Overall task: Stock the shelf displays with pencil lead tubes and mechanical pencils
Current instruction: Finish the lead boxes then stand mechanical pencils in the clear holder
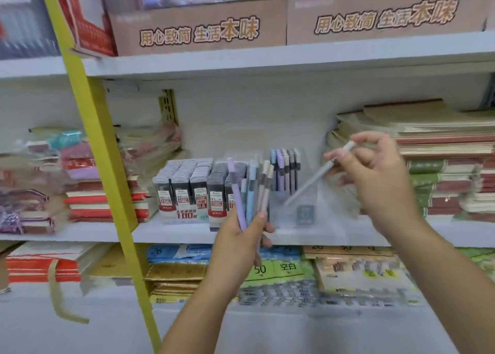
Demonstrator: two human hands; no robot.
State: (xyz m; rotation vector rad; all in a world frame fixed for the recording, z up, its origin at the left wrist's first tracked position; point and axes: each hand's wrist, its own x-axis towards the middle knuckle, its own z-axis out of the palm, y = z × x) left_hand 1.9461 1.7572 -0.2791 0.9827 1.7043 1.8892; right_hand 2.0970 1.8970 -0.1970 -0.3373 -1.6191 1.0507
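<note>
My left hand [242, 242] grips a bunch of pastel mechanical pencils [251, 190], purple, blue and beige, held upright in front of the middle shelf. My right hand [375, 174] pinches one grey mechanical pencil [310, 182] near its top; the tip slants down-left into a clear plastic display holder [302, 211]. Several pencils [285, 170] stand at the back of that holder. To its left, trays of pencil lead tubes [187, 184] with grey caps and red-white labels fill the shelf.
A yellow upright post [107, 166] slants across the left. Stacks of notebooks [442, 150] lie right of the holder, and wrapped packs and red-edged books [85, 192] lie left. Cardboard boxes [198, 24] stand on the upper shelf. Paper pads [281, 270] fill the lower shelf.
</note>
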